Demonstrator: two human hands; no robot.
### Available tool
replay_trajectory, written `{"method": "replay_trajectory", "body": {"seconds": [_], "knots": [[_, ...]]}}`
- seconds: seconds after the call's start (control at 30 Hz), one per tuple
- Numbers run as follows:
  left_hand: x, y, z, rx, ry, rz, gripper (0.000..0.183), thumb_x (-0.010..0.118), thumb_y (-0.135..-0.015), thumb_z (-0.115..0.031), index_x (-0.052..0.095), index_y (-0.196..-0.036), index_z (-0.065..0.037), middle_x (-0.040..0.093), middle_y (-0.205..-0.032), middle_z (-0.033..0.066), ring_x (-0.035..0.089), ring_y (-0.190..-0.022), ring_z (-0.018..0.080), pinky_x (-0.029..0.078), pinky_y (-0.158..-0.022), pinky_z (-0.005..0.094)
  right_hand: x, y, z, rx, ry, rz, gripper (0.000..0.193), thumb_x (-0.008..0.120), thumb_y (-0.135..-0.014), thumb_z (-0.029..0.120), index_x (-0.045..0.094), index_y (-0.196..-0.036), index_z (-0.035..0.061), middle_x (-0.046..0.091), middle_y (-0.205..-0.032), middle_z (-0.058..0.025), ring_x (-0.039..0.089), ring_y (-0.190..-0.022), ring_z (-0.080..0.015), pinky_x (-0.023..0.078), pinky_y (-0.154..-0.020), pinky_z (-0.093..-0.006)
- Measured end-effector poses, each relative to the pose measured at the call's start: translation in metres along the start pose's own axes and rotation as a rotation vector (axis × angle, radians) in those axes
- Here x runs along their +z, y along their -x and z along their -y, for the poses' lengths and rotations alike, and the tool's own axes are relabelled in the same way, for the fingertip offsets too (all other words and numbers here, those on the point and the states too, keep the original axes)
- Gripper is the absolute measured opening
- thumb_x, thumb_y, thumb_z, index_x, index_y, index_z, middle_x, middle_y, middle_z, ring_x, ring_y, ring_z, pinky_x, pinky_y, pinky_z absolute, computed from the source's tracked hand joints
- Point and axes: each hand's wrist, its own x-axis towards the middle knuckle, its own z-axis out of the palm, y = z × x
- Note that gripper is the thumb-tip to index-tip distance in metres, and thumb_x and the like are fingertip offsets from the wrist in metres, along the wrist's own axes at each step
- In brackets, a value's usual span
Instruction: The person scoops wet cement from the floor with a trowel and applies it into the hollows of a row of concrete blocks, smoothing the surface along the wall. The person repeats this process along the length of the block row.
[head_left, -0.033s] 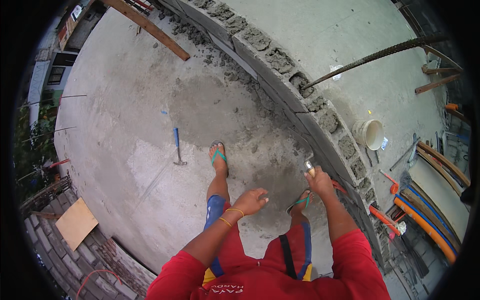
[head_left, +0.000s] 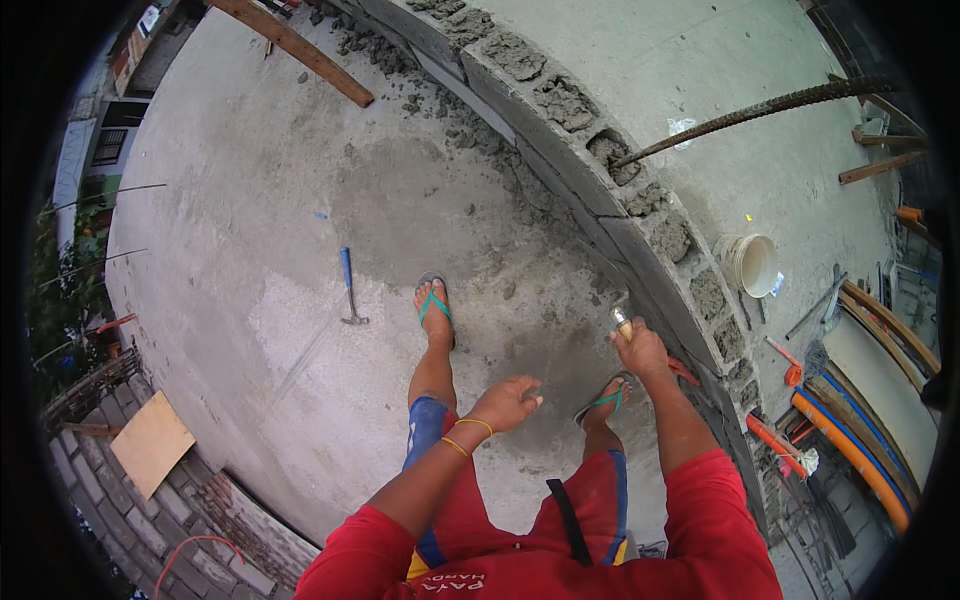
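My right hand [head_left: 641, 350] is wrapped round the wooden handle of a trowel [head_left: 623, 324], close beside the near face of the concrete block wall [head_left: 570, 190]. The trowel's metal neck shows beyond my fingers, but its blade is hard to make out against the grey. In front of my body, my left hand [head_left: 506, 402] hangs in the air with its fingers loosely bent and apart. Something greyish shows at its fingertips, perhaps only mortar on the skin. Rough mortar [head_left: 568, 103] fills most block cores along the wall's top.
A steel bar [head_left: 750, 118] juts from one core. A hammer [head_left: 348, 287] with a blue handle lies on the concrete floor. Mortar crumbs [head_left: 385, 50] line the wall's foot near a wooden plank [head_left: 295, 50]. Beyond the wall are a white bucket [head_left: 730, 262] and orange pipes [head_left: 855, 465].
The view has shifted slightly. My left fingers have drawn a little closer together, and the trowel has turned so that less of its blade outline shows.
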Motion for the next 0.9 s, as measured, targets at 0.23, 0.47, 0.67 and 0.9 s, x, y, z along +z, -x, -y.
{"method": "replay_trajectory", "body": {"seconds": [0.23,0.47,0.67,0.9], "knots": [[0.087,-0.088,0.081,0.001,0.059,0.119,0.044,0.063,-0.095,-0.029,0.059,-0.132,-0.004,0.061,-0.132,0.0199,0.060,-0.119,0.0384,0.049,-0.101,0.0441,0.106,-0.197,0.005,0.032,-0.002,0.010,0.053,0.063,-0.095,0.050,0.058,-0.120,0.0038,0.071,-0.106,-0.0260,0.067,-0.101,-0.0462,0.053,-0.086,-0.0532],[0.065,-0.108,0.086,-0.018,0.290,0.112,0.045,0.065,-0.097,-0.031,0.059,-0.134,-0.006,0.061,-0.133,0.0181,0.061,-0.119,0.0373,0.050,-0.100,0.0418,0.147,-0.241,0.027,0.050,-0.006,-0.042,0.048,0.069,-0.094,0.041,0.056,-0.115,-0.0005,0.070,-0.101,-0.0285,0.069,-0.096,-0.0448,0.054,-0.081,-0.0520],[0.023,-0.105,0.071,-0.043,0.434,0.079,0.043,0.067,-0.097,-0.029,0.060,-0.133,-0.007,0.063,-0.129,0.0159,0.065,-0.113,0.0330,0.053,-0.094,0.0403,0.155,-0.267,0.030,0.022,0.114,-0.041,0.041,0.069,-0.087,0.015,0.057,-0.120,-0.0050,0.069,-0.105,-0.0306,0.070,-0.099,-0.0435,0.054,-0.087,-0.0491],[0.018,-0.104,0.062,-0.071,0.572,0.118,0.043,0.069,-0.096,-0.026,0.059,-0.134,-0.007,0.064,-0.128,0.0107,0.066,-0.106,0.0223,0.054,-0.087,0.0348,0.161,-0.282,0.045,0.070,0.010,0.056,0.037,0.063,-0.086,0.009,0.061,-0.119,-0.0061,0.069,-0.113,-0.0290,0.068,-0.107,-0.0420,0.054,-0.092,-0.0470]]}}
